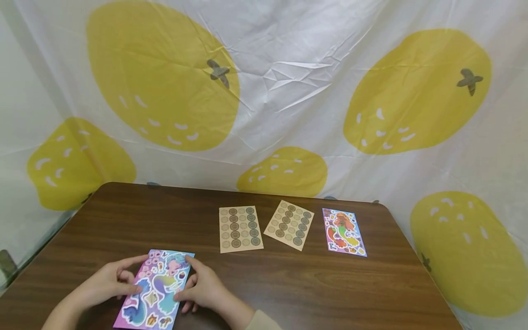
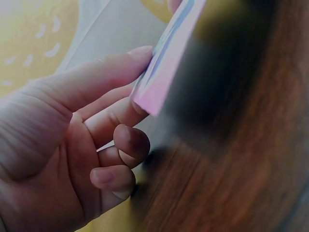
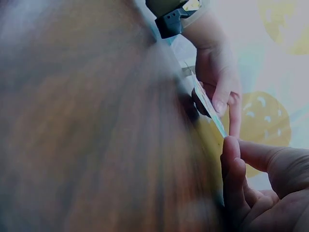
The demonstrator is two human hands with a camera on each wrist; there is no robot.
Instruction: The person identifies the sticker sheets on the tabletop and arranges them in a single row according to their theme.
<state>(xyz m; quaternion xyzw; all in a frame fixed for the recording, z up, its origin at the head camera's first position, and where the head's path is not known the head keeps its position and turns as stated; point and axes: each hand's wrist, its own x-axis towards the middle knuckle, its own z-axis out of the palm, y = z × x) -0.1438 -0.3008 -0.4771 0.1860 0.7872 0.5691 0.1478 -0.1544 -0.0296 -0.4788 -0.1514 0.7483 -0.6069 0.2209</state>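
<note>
A mermaid sticker sheet (image 1: 158,293) in pink, purple and blue is held at the near left of the table, tilted up off the wood. My left hand (image 1: 108,282) pinches its left edge, thumb on the printed face and other fingers behind. On the opposite edge, my right hand (image 1: 203,285) pinches the sheet between thumb and fingers. The left wrist view shows the pink edge of the sheet (image 2: 161,79) between thumb and fingertips, with the lower fingers curled. Seen nearly edge-on in the right wrist view, the sheet (image 3: 208,104) spans both hands.
Two tan sheets of round stickers, one straight (image 1: 240,229) and one turned (image 1: 289,224), lie at the back middle of the dark wooden table (image 1: 330,293). A second mermaid sheet (image 1: 344,232) lies to their right. A white curtain (image 1: 288,105) with yellow fruit prints hangs behind.
</note>
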